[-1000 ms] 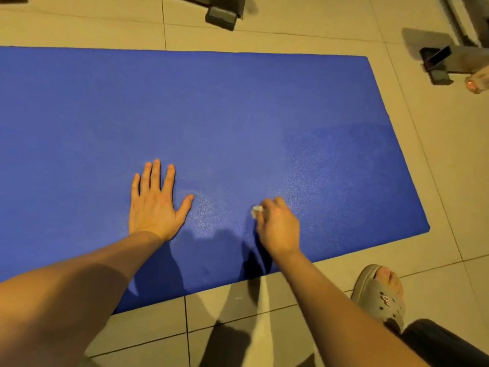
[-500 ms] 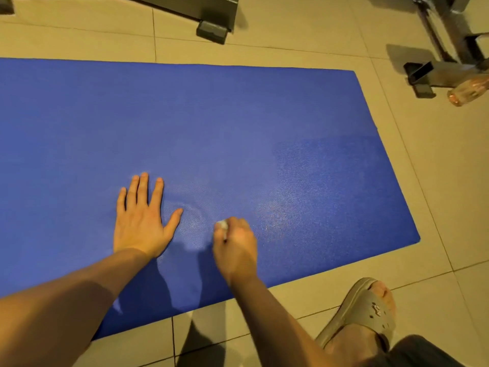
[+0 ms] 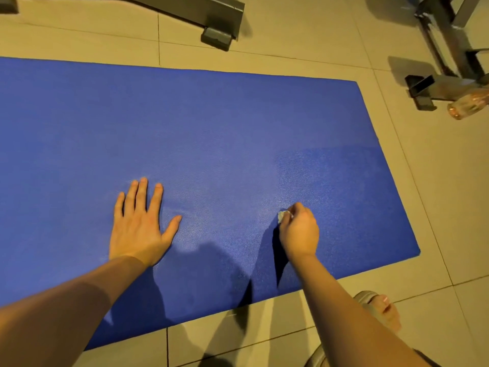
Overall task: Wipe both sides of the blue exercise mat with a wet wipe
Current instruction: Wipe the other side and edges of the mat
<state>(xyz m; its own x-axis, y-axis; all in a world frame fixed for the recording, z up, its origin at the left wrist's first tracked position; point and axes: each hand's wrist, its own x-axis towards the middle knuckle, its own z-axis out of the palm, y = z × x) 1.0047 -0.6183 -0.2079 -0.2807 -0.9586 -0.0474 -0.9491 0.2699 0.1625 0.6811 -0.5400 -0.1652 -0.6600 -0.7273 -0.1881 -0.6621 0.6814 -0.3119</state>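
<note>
The blue exercise mat [image 3: 211,123] lies flat on the tiled floor and fills most of the view. My left hand [image 3: 140,223] presses flat on it, fingers straight and spread. My right hand [image 3: 299,229] is curled round a small crumpled white wet wipe [image 3: 282,215], which it holds against the mat's surface right of centre. Only a bit of the wipe shows past the fingers. A darker, damp-looking patch covers the mat's right end.
Grey metal gym-equipment feet stand on the floor beyond the mat, one at the top centre [image 3: 219,35] and one at the top right [image 3: 423,91]. A clear bottle [image 3: 468,103] lies beside the right one. My sandalled foot [image 3: 381,308] rests on tiles near the mat's front edge.
My right hand swept left with the wipe toward my left hand, then back to the right. The left hand stayed pressed flat. The view tilted slightly upward.
</note>
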